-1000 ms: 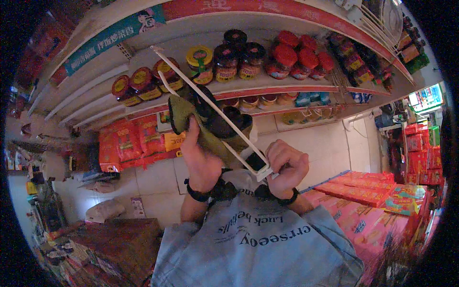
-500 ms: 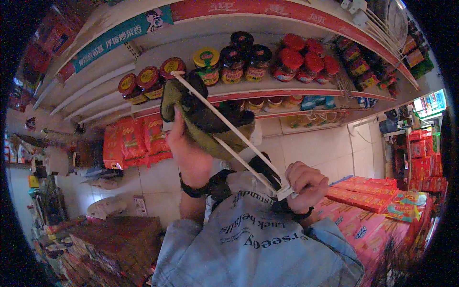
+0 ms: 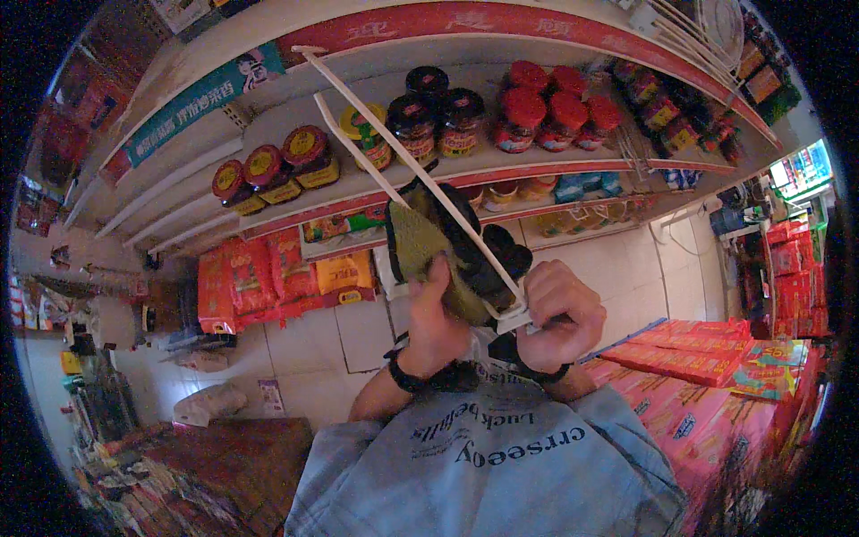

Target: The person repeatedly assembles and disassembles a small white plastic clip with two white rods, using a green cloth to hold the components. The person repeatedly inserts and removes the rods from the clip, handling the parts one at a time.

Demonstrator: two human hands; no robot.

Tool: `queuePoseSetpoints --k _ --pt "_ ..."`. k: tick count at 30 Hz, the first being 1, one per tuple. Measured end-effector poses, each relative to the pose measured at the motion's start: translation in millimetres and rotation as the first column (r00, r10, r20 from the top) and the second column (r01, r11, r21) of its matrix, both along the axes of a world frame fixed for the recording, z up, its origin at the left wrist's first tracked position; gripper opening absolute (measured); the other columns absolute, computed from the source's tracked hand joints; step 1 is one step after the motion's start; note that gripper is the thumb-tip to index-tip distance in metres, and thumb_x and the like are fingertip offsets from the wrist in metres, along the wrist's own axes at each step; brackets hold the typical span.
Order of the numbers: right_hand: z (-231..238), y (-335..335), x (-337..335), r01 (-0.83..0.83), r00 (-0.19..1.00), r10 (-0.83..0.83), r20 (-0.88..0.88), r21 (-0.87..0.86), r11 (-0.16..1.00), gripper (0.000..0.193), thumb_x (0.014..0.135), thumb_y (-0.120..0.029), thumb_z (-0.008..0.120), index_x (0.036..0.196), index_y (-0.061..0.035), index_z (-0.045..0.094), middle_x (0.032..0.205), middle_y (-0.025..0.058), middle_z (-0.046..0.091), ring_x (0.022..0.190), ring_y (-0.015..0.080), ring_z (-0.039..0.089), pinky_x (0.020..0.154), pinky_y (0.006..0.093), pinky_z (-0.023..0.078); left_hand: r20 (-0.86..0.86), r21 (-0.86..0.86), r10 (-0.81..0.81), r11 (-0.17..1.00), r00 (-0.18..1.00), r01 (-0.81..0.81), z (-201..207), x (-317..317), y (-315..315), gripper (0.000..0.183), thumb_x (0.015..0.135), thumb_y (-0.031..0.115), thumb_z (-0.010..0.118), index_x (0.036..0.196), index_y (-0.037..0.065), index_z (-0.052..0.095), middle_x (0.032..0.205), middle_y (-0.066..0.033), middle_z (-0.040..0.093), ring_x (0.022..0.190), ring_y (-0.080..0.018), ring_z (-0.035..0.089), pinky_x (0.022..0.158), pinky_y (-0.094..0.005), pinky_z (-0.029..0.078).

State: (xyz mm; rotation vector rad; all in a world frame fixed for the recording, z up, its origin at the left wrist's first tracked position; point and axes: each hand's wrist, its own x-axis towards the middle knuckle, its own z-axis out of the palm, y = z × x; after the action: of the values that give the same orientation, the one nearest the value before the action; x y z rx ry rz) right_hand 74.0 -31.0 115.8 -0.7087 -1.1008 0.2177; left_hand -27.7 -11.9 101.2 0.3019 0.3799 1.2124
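My right hand [image 3: 565, 309] is closed around the base of a white two-pronged hook [image 3: 362, 121], whose long prongs slant up and left in front of the shelf. Between the prongs and my left hand [image 3: 434, 327] sits a green and black item [image 3: 416, 246], soft-looking, perhaps cloth; its exact kind is unclear. My left hand grips it, thumb on the green side, fingers mostly hidden behind it. The item is low on the prongs, near my right hand.
Ahead runs a shelf [image 3: 376, 183] with yellow-lidded jars [image 3: 309, 157], black-lidded jars [image 3: 461, 121] and red-lidded jars [image 3: 564, 116]. Red packages [image 3: 250, 277] stand below on the left. Stacked pink and red boxes [image 3: 693, 353] lie at the right, and a brown box [image 3: 224, 456] at the lower left.
My left hand and the green and black item have moved down the prongs toward my right hand. The upper prong ends now stick out bare, and the hook has shifted up and left.
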Motion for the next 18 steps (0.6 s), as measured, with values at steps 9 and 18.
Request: queuePoseSetpoints --k 9,18 --pt "-1.1 -7.3 -1.7 -0.050 0.988 0.039 -0.150 -0.070 0.996 0.054 0.088 -0.034 0.021 0.042 -0.0087 0.034 0.040 0.0035 0.034 0.039 0.0164 0.030 0.040 0.0281 0.025 -0.096 -0.064 0.008 0.998 0.995 -0.015 7.7 -4.9 -2.9 0.031 0.088 0.026 0.040 0.113 0.008 0.043 0.107 -0.0047 0.053 0.097 -0.0199 0.053 0.085 -0.0369 0.042" --pt "-7.1 -18.6 9.1 -0.060 0.985 0.039 -0.167 -0.127 0.990 0.055 0.087 -0.036 0.022 0.041 -0.0089 0.032 0.039 0.0038 0.032 0.039 0.0157 0.029 0.039 0.0271 0.025 -0.072 -0.056 0.031 0.998 0.997 -0.035 19.6 -3.3 13.2 0.031 0.087 0.023 0.042 0.114 0.007 0.043 0.107 -0.0046 0.054 0.098 -0.0208 0.052 0.086 -0.0382 0.041"
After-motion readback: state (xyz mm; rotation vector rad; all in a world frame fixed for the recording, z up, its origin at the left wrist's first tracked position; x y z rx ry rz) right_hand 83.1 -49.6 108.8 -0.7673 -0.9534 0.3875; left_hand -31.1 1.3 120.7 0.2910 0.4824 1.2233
